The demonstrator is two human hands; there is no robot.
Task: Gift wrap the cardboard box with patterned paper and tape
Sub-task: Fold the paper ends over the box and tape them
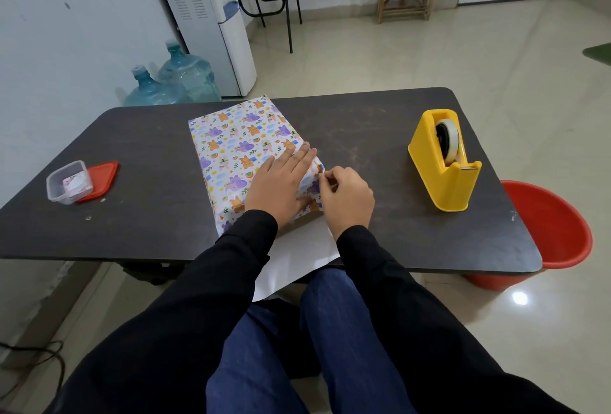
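The box lies in the middle of the dark table, covered in patterned paper with cartoon animals. My left hand lies flat on the top of the wrapped box near its right edge, fingers straight. My right hand is beside the box's right side, thumb and fingers pinching the paper fold there. A plain white flap of the paper hangs over the table's near edge onto my lap. The cardboard itself is hidden under the paper.
A yellow tape dispenser with a roll stands on the right of the table. A clear plastic tub and its red lid sit at the left. A red bucket stands on the floor beyond the right table end.
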